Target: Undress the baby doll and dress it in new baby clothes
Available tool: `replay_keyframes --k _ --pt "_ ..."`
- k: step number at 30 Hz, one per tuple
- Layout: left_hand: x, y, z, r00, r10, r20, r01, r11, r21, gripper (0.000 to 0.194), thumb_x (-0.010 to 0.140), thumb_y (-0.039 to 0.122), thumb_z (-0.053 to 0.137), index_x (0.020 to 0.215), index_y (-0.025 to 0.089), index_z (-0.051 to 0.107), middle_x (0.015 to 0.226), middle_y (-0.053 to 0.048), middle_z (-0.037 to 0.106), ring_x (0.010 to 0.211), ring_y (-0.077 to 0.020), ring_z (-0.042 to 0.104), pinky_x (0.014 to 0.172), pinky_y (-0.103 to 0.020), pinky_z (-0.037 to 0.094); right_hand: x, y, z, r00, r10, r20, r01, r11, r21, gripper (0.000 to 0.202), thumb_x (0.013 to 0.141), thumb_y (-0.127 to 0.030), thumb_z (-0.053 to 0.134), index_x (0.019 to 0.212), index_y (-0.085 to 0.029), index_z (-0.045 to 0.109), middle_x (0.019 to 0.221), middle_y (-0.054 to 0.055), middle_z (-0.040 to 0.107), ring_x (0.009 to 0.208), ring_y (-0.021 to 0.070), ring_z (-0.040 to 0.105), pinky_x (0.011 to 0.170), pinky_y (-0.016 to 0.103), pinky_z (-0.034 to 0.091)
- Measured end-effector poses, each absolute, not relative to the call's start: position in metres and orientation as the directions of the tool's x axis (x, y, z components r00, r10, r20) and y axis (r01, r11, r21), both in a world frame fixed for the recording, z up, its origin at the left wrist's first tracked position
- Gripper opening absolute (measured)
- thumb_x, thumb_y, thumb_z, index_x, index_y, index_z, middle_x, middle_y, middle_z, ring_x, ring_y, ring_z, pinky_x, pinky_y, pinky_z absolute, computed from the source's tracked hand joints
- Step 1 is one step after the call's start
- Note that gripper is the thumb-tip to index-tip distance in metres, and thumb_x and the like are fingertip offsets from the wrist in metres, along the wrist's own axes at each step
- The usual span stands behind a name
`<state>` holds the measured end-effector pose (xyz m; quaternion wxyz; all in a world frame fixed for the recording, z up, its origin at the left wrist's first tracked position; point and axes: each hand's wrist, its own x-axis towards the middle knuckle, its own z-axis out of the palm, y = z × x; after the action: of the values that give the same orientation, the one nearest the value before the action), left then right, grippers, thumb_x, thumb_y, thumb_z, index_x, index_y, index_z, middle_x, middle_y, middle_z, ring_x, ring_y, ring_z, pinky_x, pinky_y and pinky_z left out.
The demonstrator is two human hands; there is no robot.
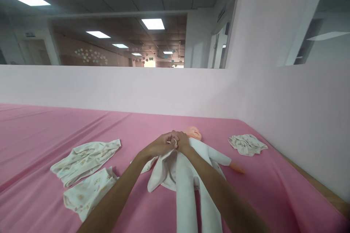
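A baby doll (193, 132) lies on its back on a pink sheet, its head away from me and its white-covered legs toward me. One doll hand (237, 168) pokes out of a white sleeve at the right. A white baby garment (166, 174) hangs loosely over the doll's left side in my view. My left hand (163, 144) is closed, fingers bent, on the garment's edge near the doll's chest. Against it, my right hand (181, 140) is closed on the same cloth. Their fingertips meet around a small white bit of fabric, and my hands partly hide the doll's upper body.
Two patterned baby garments, one (86, 158) above another (90, 191), lie at the left. A folded patterned cloth (247, 144) sits at the right. Behind the pink sheet (54, 123) runs a low white wall (115, 89) with windows above; another wall (300, 116) stands at right.
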<state>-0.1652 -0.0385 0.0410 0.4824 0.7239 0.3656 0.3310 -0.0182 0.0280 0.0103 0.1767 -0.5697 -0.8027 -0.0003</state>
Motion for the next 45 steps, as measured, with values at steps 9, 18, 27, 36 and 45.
replay_keyframes --k 9,18,27,36,45 --pt "-0.174 -0.046 0.018 0.508 0.86 0.047 0.175 -0.157 0.972 0.042 0.084 0.042 0.064 0.12 0.024 0.058 0.131 -0.009 0.06 0.12 -0.023 0.057 0.102 -0.036 0.044 0.087 -0.029 -0.005 -0.002 0.921 0.39 0.895 0.176 -0.41 0.029 0.094 -0.023 0.031 0.082 -0.017 0.056 0.087 0.004 0.065 0.078 0.0137 0.056 0.066 0.024 0.034" --pt "-0.072 -0.006 0.029 0.555 0.785 0.275 0.381 -0.534 0.755 0.031 0.087 0.033 0.048 0.113 0.022 0.06 0.121 -0.007 0.064 0.112 -0.023 0.06 0.095 -0.037 0.047 0.179 -0.106 -0.069 0.204 0.955 0.213 0.901 -0.098 -0.422 0.029 0.087 -0.036 0.047 0.068 -0.016 0.055 0.075 0.004 0.063 0.073 0.0169 0.056 0.062 0.026 0.031" --pt "0.052 0.026 0.011 0.788 0.601 -0.13 0.612 -0.787 0.072 0.058 0.065 0.029 0.073 0.121 0.02 0.058 0.117 -0.014 0.064 0.104 -0.0331 0.061 0.087 -0.04 0.046 0.156 -0.076 -0.064 0.21 0.966 0.148 0.915 -0.14 -0.379 0.016 0.082 -0.023 0.053 0.085 -0.014 0.066 0.09 0.013 0.07 0.091 0.026 0.063 0.072 0.031 0.039" --pt "0.013 0.037 0.026 0.787 0.615 -0.044 0.616 -0.779 0.117 0.041 0.077 0.031 0.058 0.117 0.023 0.056 0.112 -0.009 0.062 0.097 -0.0257 0.06 0.08 -0.032 0.042 0.232 -0.098 -0.049 0.382 0.921 0.079 0.852 -0.318 -0.416 0.036 0.092 -0.031 0.03 0.086 -0.016 0.063 0.083 0.009 0.067 0.071 0.0184 0.06 0.055 0.027 0.033" --pt "-0.005 0.03 0.03 0.807 0.584 0.087 0.542 -0.792 0.281 0.039 0.075 0.027 0.056 0.114 0.024 0.055 0.11 -0.005 0.064 0.097 -0.025 0.059 0.079 -0.032 0.041 0.232 -0.106 -0.051 0.297 0.949 0.107 0.909 -0.246 -0.337 0.016 0.082 -0.023 0.046 0.083 -0.015 0.06 0.088 0.01 0.064 0.085 0.0212 0.058 0.067 0.028 0.032"
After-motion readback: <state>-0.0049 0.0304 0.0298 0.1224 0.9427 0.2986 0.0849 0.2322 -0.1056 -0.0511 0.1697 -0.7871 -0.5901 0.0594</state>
